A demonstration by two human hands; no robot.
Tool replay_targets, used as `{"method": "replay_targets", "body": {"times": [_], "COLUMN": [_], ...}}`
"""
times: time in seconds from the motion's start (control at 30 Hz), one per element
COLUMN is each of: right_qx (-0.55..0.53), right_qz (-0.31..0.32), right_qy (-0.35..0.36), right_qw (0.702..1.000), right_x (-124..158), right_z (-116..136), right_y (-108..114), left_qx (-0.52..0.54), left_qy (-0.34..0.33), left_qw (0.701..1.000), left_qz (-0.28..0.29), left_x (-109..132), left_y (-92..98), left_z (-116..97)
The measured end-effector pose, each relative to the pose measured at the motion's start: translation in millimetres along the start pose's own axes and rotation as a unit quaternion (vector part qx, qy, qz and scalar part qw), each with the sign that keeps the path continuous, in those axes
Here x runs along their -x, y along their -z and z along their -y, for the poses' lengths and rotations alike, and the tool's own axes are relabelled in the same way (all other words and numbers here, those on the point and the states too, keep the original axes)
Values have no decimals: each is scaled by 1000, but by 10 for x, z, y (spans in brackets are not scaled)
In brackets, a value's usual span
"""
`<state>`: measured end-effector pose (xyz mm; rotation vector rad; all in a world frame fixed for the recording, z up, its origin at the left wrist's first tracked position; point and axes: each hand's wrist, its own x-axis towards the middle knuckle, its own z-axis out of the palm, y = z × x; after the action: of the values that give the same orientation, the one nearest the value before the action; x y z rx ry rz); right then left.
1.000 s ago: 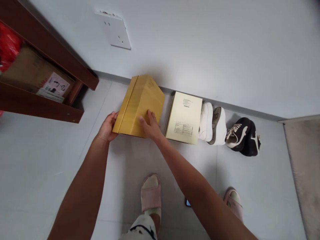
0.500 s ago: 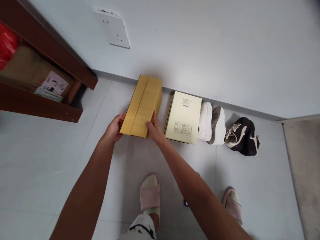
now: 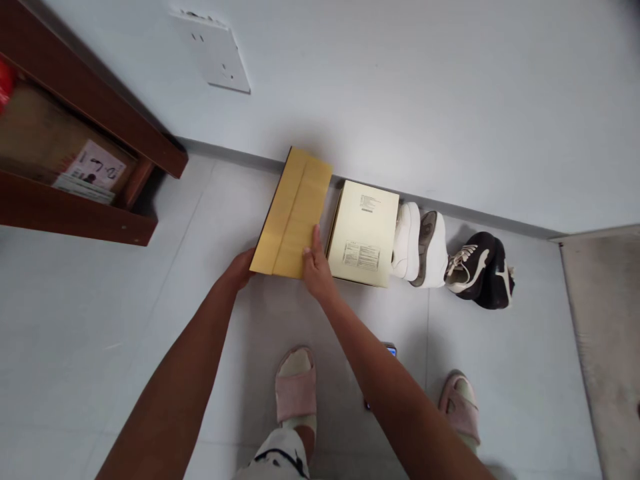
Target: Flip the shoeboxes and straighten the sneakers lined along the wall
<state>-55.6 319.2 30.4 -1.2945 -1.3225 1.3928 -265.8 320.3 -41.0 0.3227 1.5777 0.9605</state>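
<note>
Head view, one. Mount: the person's head, well above the floor [image 3: 125, 300]. Facing: forward and steeply down, over both forearms [image 3: 183, 373], onto the right hand [image 3: 319, 272] near mid-frame. Limits: wall [image 3: 400, 87] across the top, slippers [image 3: 296, 396] towards the bottom. Roll: slight, skirting [image 3: 225, 155] sloping downwards to the right. Field: wide.

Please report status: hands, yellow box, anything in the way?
Left hand at left edge, right hand at right edge of yellow rectangular cardboard box. Box near pale wall. Possible obstacle: cream rectangular cardboard box, close on right.
</note>
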Motion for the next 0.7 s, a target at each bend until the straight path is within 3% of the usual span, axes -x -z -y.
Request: {"method": "replay_targets", "body": {"times": [0.17,0.4,0.53,0.7], "right_qx": [46,75,89,41], "right_qz": [-36,-44,0,42], "right_qy": [18,-116,-143,-132], "right_qw": [998,990,986,990], "right_x": [55,88,-37,-265], "right_z": [-93,-34,-78,-320], "right_y": [53,-13,-49,-110], "left_qx": [28,125,102,76], "left_qy": [29,-32,-86,-143], "left_qw": [999,991,990,984], "left_qz": [-24,-25,-38,-77], "left_x": [-25,161,160,102], "left_y": [113,403,409,313], "left_z": [55,-115,-236,-324]}}
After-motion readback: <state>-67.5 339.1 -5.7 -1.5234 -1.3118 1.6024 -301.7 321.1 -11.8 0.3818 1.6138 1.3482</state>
